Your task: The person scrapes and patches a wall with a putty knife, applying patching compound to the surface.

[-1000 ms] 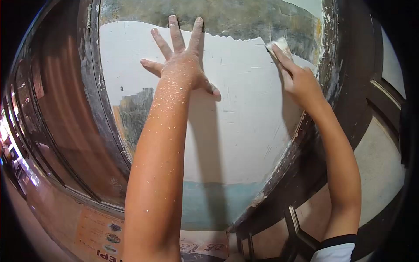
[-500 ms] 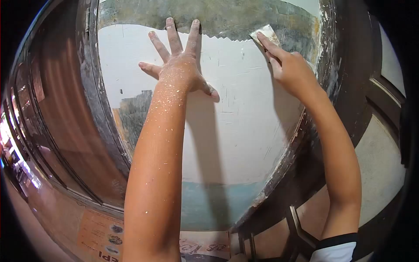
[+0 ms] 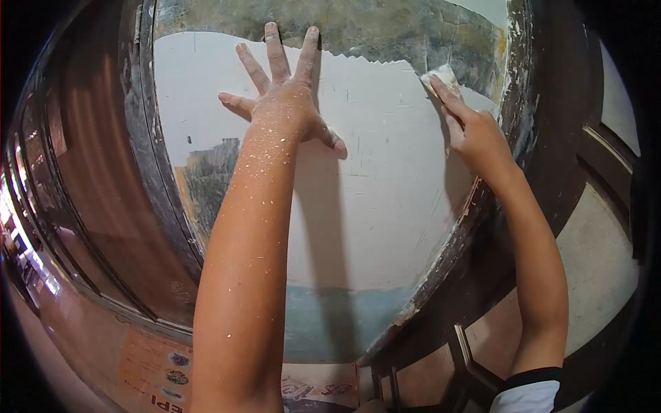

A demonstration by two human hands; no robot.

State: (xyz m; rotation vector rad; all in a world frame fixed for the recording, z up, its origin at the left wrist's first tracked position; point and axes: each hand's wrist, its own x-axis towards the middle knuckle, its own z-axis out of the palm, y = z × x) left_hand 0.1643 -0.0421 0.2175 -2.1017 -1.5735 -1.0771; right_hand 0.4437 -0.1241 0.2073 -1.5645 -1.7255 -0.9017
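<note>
My left hand point(image 3: 284, 103) lies flat with spread fingers on a panel point(image 3: 385, 206) coated in white, its fingertips reaching the bare grey-green band point(image 3: 344, 27) above. Pale flecks cover the wrist and forearm. At the upper right, my right hand point(image 3: 468, 124) grips a small whitish flat scraper point(image 3: 443, 79), pressed against the surface where white meets grey-green. The white edge between the hands is jagged. A bare grey patch point(image 3: 210, 175) shows below and left of my left hand.
Worn dark frame strips point(image 3: 148, 124) border the panel on both sides. Dark wooden framework point(image 3: 606, 158) stands at right, brown panelling point(image 3: 117, 172) at left. Printed cardboard point(image 3: 155, 368) lies on the floor at lower left.
My right hand has moved right and slightly down with the scraper, and the white edge now extends farther right. My left hand remains in nearly the same place.
</note>
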